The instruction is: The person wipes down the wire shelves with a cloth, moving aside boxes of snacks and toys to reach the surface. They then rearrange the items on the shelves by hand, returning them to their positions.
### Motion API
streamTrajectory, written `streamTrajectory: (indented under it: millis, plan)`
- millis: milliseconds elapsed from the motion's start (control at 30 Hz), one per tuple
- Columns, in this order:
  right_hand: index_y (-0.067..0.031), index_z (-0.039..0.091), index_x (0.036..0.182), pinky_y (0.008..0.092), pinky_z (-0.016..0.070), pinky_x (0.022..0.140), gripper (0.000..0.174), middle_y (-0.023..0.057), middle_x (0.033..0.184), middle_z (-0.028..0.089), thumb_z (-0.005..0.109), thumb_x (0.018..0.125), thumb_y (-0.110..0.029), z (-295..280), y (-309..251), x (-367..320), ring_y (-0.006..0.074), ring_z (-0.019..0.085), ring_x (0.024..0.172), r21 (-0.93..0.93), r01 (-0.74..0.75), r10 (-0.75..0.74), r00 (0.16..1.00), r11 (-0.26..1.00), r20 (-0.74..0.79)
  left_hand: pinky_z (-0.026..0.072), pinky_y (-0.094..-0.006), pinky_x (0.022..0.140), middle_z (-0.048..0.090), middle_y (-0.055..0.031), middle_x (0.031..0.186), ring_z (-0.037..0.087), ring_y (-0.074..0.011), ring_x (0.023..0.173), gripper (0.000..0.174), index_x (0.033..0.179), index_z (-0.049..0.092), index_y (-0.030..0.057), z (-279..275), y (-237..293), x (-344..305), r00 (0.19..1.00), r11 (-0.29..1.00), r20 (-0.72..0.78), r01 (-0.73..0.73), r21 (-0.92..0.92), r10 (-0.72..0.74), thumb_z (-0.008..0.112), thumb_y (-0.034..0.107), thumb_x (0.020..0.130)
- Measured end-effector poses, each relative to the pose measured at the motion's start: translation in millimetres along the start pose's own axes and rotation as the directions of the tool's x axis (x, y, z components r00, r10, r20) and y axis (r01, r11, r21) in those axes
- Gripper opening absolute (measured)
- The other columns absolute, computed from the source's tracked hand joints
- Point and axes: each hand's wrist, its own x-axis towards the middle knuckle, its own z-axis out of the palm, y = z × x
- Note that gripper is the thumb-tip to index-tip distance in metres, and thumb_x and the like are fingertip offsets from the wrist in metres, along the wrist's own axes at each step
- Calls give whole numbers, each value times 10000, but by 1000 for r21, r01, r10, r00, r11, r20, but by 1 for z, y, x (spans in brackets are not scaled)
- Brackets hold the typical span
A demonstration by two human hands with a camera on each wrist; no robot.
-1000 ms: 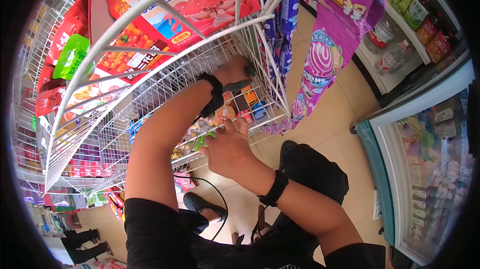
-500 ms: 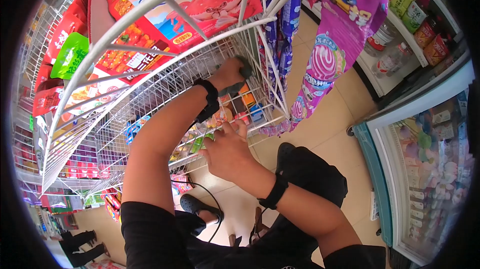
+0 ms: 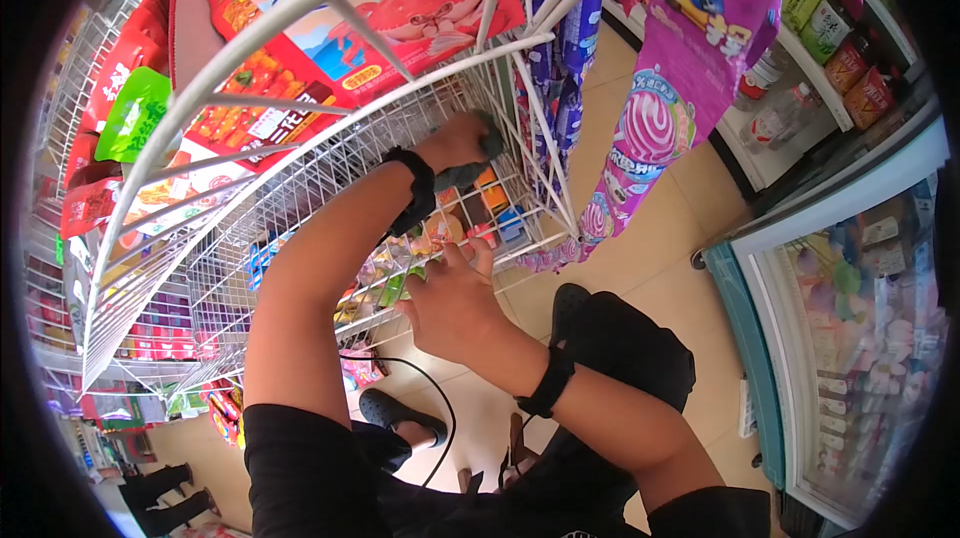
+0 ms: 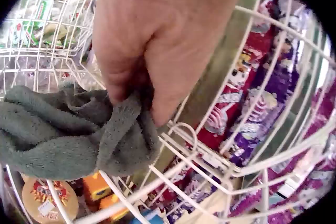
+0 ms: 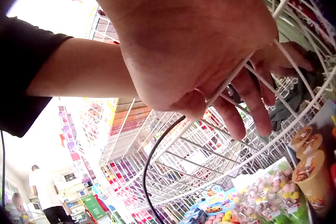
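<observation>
My left hand (image 3: 452, 144) is down inside a white wire rack (image 3: 420, 103), near its far right corner. It grips a bunched grey-green cloth (image 4: 73, 134), which hangs in folds beneath the fingers in the left wrist view. My right hand (image 3: 458, 306) rests at the rack's near rim, fingers loosely bent over the wire. In the right wrist view its fingers (image 5: 257, 103) reach past the rim wire and hold nothing else. Round tubs (image 5: 312, 169) and bagged candies (image 5: 268, 192) lie below that hand.
Red snack boxes (image 3: 265, 103) stand on the upper tier at left. Purple candy packets (image 3: 650, 118) hang off the rack's right side. A glass-topped freezer (image 3: 760, 368) is at right, and a black cable (image 3: 450, 388) loops below my arms.
My left hand has shifted slightly left within the rack, still gripping the cloth, and more cloth shows beside it. My right hand stays at the near rim.
</observation>
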Motion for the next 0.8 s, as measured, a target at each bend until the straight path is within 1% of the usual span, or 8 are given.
streamTrajectory:
  millis: [33,100,233,300,433,500,600,800]
  plan:
    - [-87,676,900,539,180,963,289,110,905,633,519,858,-325,0,0,0,270,455,1070,5,4,-4,1000,1000,-1,494,-412,705,623,-222,814,608,-387,784,344,838,663,-5,1,9,-3,999,999,20,-48,26,47,723,203,571]
    - [-89,675,906,542,180,962,298,108,915,635,509,864,-332,-1,0,0,269,452,1073,-10,3,-3,1000,1000,12,489,-418,694,621,-224,793,606,-389,777,350,814,658,-12,-8,41,-6,989,996,145,12,89,-25,726,235,575]
    - [-95,670,926,550,184,953,297,97,917,638,508,864,-335,-3,-1,0,263,456,1052,-35,12,-12,1000,999,19,485,-427,685,617,-225,767,608,-389,765,362,811,656,-11,-10,52,-9,985,997,160,62,39,-68,728,257,578]
    - [-97,669,923,550,186,949,294,93,909,637,509,862,-336,-2,0,0,260,457,1044,-40,11,-10,1000,999,18,493,-433,685,599,-233,746,599,-399,760,332,751,650,-31,-12,56,-11,990,994,94,109,-20,-106,729,191,517]
    - [-99,667,897,551,189,939,286,85,883,632,515,856,-338,1,-1,0,254,458,1027,-38,6,-7,999,999,-33,496,-431,694,605,-237,761,599,-404,770,331,760,648,-35,-15,52,-13,981,986,100,165,0,-164,728,185,526]
    - [-92,665,888,550,191,939,284,90,876,630,521,853,-334,0,-1,1,258,460,1026,-38,7,-8,1000,999,-27,481,-426,629,616,-217,741,610,-380,717,307,769,660,-6,-6,36,-13,990,995,-99,104,-8,-104,722,207,558]
    - [-78,662,880,548,197,938,279,100,868,626,534,846,-324,1,1,-1,268,467,1021,-22,22,-23,998,1000,-55,488,-408,624,626,-205,747,622,-356,712,290,821,672,21,-4,17,-7,979,992,-159,123,-43,-128,699,155,565]
    - [-71,662,878,543,199,941,263,119,866,622,554,835,-307,3,2,0,282,478,1025,21,29,-28,998,999,-64,498,-380,654,639,-192,787,635,-339,739,309,903,680,74,-11,-13,12,970,981,-147,191,-24,-192,660,89,595]
